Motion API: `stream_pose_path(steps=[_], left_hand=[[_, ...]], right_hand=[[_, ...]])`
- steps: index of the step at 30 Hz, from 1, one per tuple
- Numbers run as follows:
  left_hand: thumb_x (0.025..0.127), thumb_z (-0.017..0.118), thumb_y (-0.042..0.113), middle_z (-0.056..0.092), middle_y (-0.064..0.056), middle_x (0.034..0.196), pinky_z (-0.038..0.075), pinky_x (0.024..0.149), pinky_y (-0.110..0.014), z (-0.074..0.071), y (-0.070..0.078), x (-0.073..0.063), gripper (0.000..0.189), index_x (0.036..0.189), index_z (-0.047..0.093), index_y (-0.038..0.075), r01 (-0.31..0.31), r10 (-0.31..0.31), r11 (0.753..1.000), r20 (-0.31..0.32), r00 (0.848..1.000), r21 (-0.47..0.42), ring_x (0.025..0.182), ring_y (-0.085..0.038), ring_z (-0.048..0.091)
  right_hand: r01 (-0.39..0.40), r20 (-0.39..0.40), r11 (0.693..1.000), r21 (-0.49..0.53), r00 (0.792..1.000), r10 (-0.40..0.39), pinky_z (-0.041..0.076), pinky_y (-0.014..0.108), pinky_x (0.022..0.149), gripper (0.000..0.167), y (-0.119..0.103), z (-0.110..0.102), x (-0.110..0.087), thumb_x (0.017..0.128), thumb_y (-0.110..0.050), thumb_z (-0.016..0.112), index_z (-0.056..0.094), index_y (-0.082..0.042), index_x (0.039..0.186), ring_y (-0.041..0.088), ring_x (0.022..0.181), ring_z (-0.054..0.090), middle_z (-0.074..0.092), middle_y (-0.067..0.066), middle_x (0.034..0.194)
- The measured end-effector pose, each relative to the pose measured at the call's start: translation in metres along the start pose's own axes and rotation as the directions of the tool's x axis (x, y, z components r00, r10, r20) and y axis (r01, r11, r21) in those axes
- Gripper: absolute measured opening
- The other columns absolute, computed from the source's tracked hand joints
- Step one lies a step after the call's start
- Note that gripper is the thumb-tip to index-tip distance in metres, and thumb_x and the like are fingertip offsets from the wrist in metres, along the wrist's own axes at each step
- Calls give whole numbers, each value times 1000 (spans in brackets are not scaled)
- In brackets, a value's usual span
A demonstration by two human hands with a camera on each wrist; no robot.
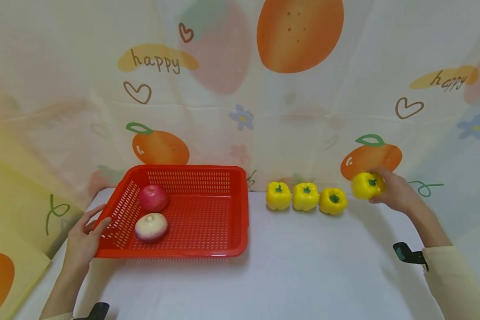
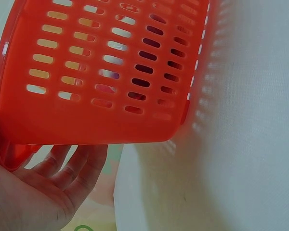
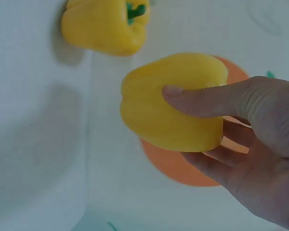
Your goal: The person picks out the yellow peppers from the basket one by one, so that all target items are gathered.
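My right hand [image 1: 396,191] holds a yellow bell pepper [image 1: 366,186] above the back right of the table, its shadow falling below. In the right wrist view the thumb lies across the pepper [image 3: 176,103] and the fingers reach around its far side. My left hand [image 1: 82,242] grips the left end of a red plastic basket [image 1: 240,213], thumb over the rim. From the left wrist, fingers [image 2: 82,171] show beneath the basket's slotted end wall [image 2: 101,127]. Inside the basket, toward its left, lie a round red fruit [image 1: 154,198] and a white-and-purple turnip [image 1: 151,227].
Three more yellow bell peppers [image 1: 278,195] stand in a row right of the basket, by the table's back edge. Behind the white table [image 1: 304,266] hangs a cloth [image 1: 296,115] printed with fruit, hearts and flowers.
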State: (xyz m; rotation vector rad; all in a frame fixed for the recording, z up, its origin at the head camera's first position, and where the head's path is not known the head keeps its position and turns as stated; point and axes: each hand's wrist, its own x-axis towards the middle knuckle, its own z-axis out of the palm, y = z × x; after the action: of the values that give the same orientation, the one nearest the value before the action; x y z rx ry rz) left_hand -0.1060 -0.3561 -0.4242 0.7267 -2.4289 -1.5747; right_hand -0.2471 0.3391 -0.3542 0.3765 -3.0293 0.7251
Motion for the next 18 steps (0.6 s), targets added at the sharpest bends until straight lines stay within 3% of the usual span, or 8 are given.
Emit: stream_pose_path(steps=[6,11,18], left_hand=[[96,58,43,59,16,101,56,63,-23,0,-1,0,57,149,42,29,-12,13,1000,16,1000,-27,73,4,60],[96,59,43,57,22,95,56,63,-23,1,-1,1,57,149,43,29,-16,17,999,16,1000,-45,73,4,60],[96,58,44,59,10,104,57,63,-24,1,0,2,57,149,43,29,-5,5,1000,-1,1000,-20,72,3,60]], right_hand=[[-51,130,998,-45,990,57,38,69,95,74,22,20,5,73,6,80,38,12,134,49,108,41,45,34,126],[-90,180,995,-50,979,98,35,69,98,76,32,29,10,73,6,80,38,13,135,53,116,37,40,38,133],[-85,198,996,-33,976,90,32,70,99,77,35,28,13,74,4,80,37,13,138,54,119,35,38,39,136]])
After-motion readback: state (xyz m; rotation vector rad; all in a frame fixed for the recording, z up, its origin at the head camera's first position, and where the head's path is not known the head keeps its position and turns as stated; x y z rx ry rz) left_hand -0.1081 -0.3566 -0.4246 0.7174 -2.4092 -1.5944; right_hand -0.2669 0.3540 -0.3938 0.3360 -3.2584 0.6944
